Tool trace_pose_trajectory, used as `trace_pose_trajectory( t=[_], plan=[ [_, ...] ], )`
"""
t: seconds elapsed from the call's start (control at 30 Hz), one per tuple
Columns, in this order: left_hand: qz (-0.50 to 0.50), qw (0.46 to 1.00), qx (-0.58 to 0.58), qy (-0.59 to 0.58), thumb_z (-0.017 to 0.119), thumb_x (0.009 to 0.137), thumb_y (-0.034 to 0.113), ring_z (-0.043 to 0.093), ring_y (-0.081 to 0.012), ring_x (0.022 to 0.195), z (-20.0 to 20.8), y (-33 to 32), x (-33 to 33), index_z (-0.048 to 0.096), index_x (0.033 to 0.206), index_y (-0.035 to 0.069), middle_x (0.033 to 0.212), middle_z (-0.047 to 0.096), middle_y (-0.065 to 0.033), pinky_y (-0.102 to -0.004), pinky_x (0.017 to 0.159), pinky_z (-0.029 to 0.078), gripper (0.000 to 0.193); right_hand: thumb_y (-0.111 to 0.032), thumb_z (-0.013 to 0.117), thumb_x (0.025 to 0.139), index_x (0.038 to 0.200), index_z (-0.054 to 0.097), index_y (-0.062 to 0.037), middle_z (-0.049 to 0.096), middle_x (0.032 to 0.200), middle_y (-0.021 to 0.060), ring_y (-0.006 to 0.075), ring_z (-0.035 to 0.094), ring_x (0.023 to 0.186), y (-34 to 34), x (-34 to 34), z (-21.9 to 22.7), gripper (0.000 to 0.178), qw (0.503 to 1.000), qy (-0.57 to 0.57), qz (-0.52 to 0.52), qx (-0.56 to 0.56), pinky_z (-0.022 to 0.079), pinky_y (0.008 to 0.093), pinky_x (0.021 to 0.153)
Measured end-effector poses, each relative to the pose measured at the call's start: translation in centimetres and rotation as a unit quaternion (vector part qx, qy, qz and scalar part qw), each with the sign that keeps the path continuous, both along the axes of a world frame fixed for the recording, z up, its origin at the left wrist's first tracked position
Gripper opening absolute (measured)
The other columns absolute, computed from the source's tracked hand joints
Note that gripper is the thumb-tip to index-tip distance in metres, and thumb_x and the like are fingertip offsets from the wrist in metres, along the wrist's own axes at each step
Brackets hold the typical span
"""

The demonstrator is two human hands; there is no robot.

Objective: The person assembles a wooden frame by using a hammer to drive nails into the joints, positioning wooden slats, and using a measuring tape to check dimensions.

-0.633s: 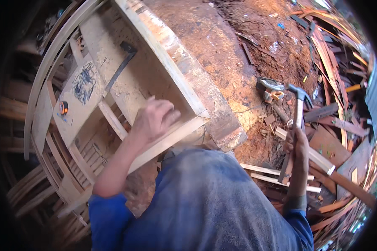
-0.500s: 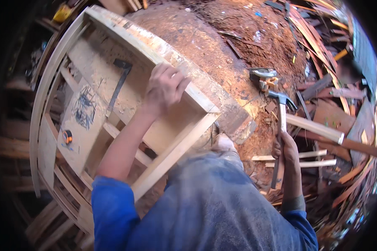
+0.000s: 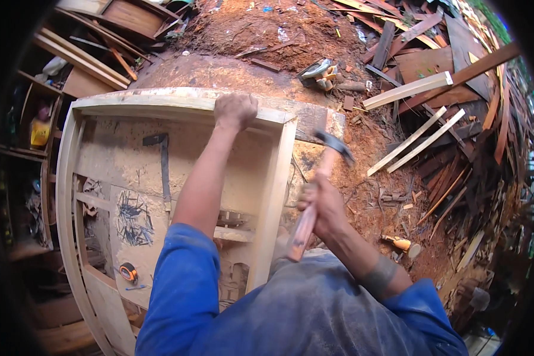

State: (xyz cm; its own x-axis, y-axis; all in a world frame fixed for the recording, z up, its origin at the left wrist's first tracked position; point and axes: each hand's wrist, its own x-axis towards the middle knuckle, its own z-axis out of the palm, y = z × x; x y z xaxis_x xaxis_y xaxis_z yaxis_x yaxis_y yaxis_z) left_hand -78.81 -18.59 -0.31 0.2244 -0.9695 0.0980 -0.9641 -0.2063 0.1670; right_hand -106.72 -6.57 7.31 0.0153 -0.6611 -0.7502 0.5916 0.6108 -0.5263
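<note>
My left hand (image 3: 236, 111) is closed over the far rail of a pale wooden frame (image 3: 154, 104), close to its far right corner. In my right hand (image 3: 323, 204) is a claw hammer (image 3: 305, 228), gripped by its wooden handle. Its dark metal head (image 3: 336, 146) is up, just right of the frame's corner and apart from it. Inside the frame's outline, a metal try square (image 3: 165, 169) lies on a sawdust-covered board. A heap of nails (image 3: 134, 218), an orange and black tape measure (image 3: 128, 272) and a blue pen (image 3: 135, 288) lie left of my left arm.
Beyond the frame, a hand plane (image 3: 319, 74) rests on reddish, debris-covered ground. To the right are pale wood strips (image 3: 418, 139) and a large pile of scrap wood (image 3: 439, 65). Shelves with a yellow container (image 3: 40, 133) stand at the left.
My right hand has brought the hammer leftward, nearer the frame's corner. My left hand keeps hold of the far rail. The view has turned, so the frame now appears squarer to me.
</note>
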Motion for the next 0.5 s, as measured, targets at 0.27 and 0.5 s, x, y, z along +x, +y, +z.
trace_pose_trajectory(
  t=[0.27, 0.5],
  plan=[
    [0.025, 1.000, 0.014, -0.004, 0.040, 0.096, 0.034, 0.073, -0.0375, 0.083, 0.3, 0.5, 0.1, 0.078, 0.080, 0.004, 0.085, 0.073, -0.0219, -0.0464, 0.084, 0.054, 0.051, -0.034, 0.038, 0.110, 0.092, 0.044, -0.0110, 0.047, 0.071, -0.0028, 0.0096, 0.047, 0.055, -0.9, -18.7, -2.1, 0.029, 0.986, 0.033, -0.135, -0.090, 0.047, 0.0264, 0.050],
    [0.033, 0.999, 0.006, 0.016, 0.037, 0.096, 0.032, 0.072, -0.0369, 0.081, 0.4, 0.1, -0.8, 0.077, 0.080, 0.003, 0.084, 0.073, -0.0216, -0.0456, 0.080, 0.053, 0.052, -0.027, 0.048, 0.107, 0.098, 0.042, -0.0069, 0.050, 0.070, 0.0003, 0.0116, 0.051, 0.057, 1.6, -5.4, -2.3, 0.023, 0.995, -0.061, -0.065, -0.046, 0.051, 0.0298, 0.055]
  ],
)
